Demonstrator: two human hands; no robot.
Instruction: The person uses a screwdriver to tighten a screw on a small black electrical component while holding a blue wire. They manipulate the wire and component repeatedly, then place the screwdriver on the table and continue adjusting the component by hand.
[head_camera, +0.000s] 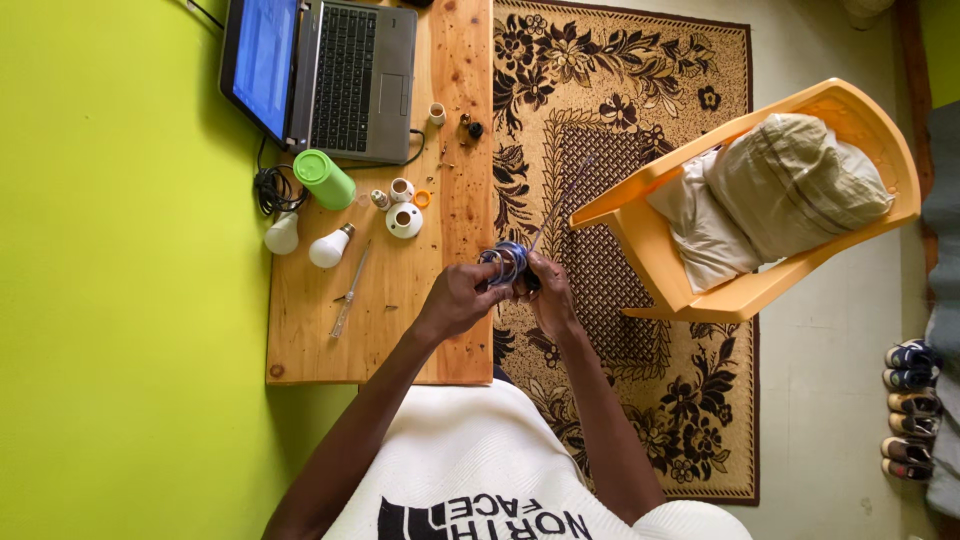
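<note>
Both hands meet over the front right edge of the wooden table (310, 340). My left hand (462, 298) grips a small coil of thin wire (506, 260), bluish and shiny. My right hand (545, 292) pinches the same coil from the other side. A long straight end of the wire (560, 200) sticks out from the coil toward the far right, over the patterned rug (600, 60). My arms reach out from a white shirt at the bottom of the view.
On the table: an open laptop (330, 75), a green cylinder (325, 180), two white bulbs (305, 240), small white bulb parts (404, 218), a black cable (272, 190), a thin metal tool (350, 290). An orange plastic chair (850, 110) holds folded cloth (780, 190). Shoes (908, 410) line the right.
</note>
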